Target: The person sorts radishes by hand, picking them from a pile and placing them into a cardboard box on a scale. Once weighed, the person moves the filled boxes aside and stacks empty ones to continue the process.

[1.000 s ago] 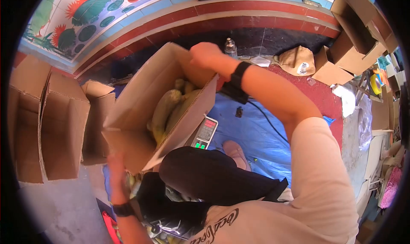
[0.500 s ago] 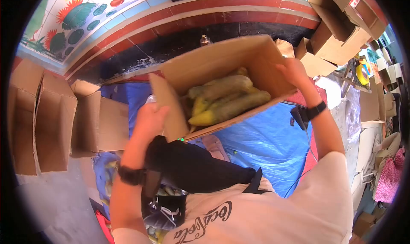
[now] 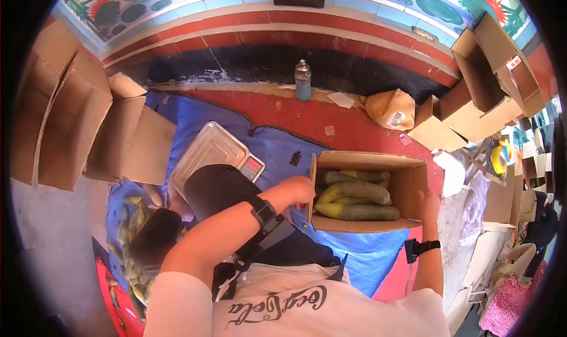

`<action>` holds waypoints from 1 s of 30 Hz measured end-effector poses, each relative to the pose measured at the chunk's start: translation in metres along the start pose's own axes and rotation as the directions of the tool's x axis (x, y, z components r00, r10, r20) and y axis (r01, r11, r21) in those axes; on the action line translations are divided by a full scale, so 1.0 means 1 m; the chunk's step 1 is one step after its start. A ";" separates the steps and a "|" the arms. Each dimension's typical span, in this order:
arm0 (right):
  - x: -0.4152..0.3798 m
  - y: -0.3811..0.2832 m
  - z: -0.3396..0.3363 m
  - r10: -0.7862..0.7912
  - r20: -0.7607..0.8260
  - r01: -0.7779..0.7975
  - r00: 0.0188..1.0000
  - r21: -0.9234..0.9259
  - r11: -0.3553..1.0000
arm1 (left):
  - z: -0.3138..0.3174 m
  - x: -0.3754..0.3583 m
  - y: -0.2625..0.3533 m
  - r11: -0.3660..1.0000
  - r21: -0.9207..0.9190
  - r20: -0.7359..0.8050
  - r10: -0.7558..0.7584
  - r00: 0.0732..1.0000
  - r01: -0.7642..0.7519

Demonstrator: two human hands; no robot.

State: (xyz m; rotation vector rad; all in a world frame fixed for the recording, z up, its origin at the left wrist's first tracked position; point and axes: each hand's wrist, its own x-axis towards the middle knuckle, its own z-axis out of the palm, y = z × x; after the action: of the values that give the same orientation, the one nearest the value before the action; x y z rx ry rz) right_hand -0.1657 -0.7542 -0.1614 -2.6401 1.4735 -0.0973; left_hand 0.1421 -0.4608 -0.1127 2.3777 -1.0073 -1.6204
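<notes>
An open cardboard box [image 3: 369, 223] is between my two hands, its mouth facing up toward me. Inside lie several long, thick green-and-yellow vegetables [image 3: 354, 190], side by side; their exact kind I cannot make out. My left hand [image 3: 299, 192] grips the box's left wall, fingers curled over the edge. At the opposite wall, my right hand [image 3: 429, 206] holds the right side near the front corner. Left of the box, a scale [image 3: 253, 167] with a clear tray [image 3: 211, 151] rests on the blue sheet, partly behind my knee.
More cardboard boxes [image 3: 74, 115] stand at the left, and others [image 3: 472, 110] at the right. Along the wall are a bottle [image 3: 303, 80] and a tan bag [image 3: 390, 110]. A pile of slender green vegetables [image 3: 133, 236] lies by my left leg. Blue sheeting [image 3: 360, 254] covers the floor.
The box has moved down and right in view, from a raised tilt to nearly level, with both hands still on it. The scale and more of the floor now show.
</notes>
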 end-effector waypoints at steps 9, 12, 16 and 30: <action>0.012 -0.031 -0.024 0.139 0.144 -0.107 0.980 -0.208 0.972 | -0.042 -0.158 -0.058 0.825 -0.194 -0.708 0.257 0.657 -0.532; -0.002 -0.048 -0.025 0.087 0.024 -0.074 0.996 -0.333 0.940 | -0.024 -0.203 -0.108 0.668 -0.433 -0.803 0.019 0.596 -0.604; -0.027 -0.158 -0.074 -0.164 -0.086 0.173 0.983 0.107 0.979 | 0.006 -0.251 -0.181 0.905 -0.284 -0.901 -0.139 0.411 -0.318; -0.032 -0.469 0.038 -0.324 0.375 -0.338 0.869 0.926 0.165 | 0.110 -0.275 -0.254 0.910 0.033 -0.995 -0.007 0.095 0.412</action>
State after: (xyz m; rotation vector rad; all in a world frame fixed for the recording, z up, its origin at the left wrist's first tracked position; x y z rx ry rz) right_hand 0.2174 -0.4807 -0.1368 -1.3091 0.7009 -0.2505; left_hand 0.1059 -0.0779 -0.0483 2.9406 -0.5387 0.5214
